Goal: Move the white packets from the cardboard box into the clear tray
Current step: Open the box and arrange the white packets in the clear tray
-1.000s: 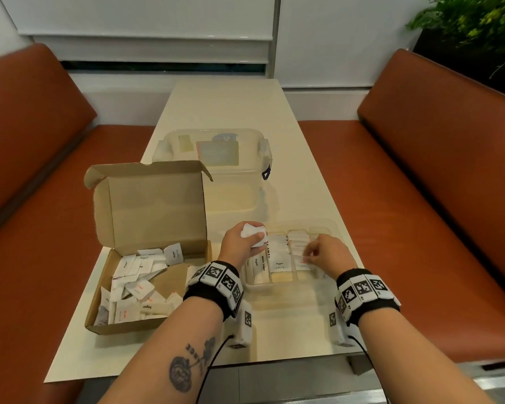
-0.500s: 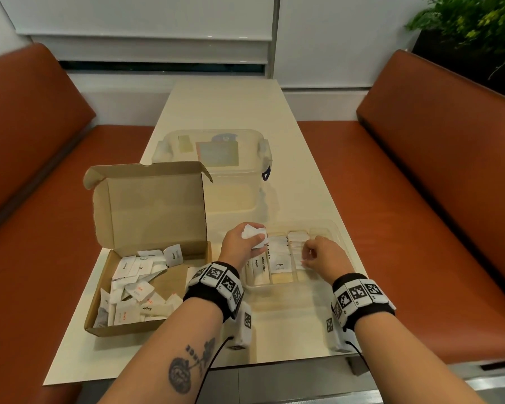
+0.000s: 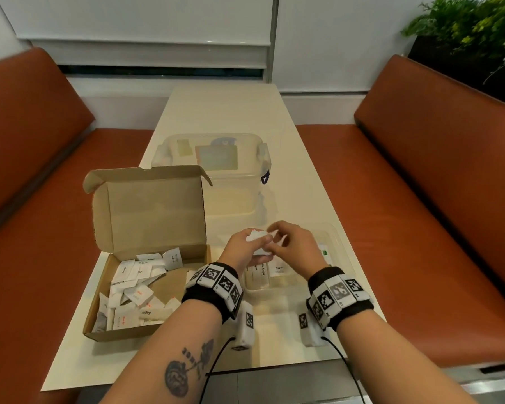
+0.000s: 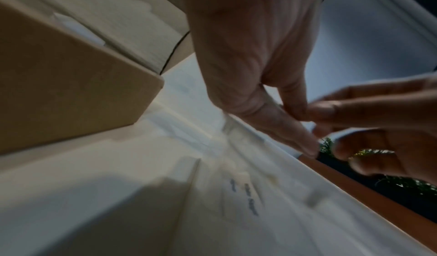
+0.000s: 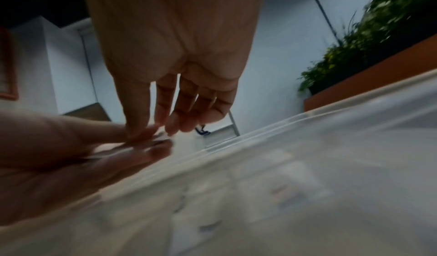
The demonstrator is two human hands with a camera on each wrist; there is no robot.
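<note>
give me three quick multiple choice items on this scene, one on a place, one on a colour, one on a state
1. Where is the cardboard box relative to the clear tray?
A. on the person's left
B. on the person's right
C. inside it

2. What colour are the bench seats?
A. green
B. orange-brown
C. grey

3. How is the box's lid?
A. taped shut
B. torn off
C. open, standing up

Answers: 1 A, the box lies beyond the left hand. 2 B, both benches show that colour. 3 C, the flap stands behind the white packets.
</note>
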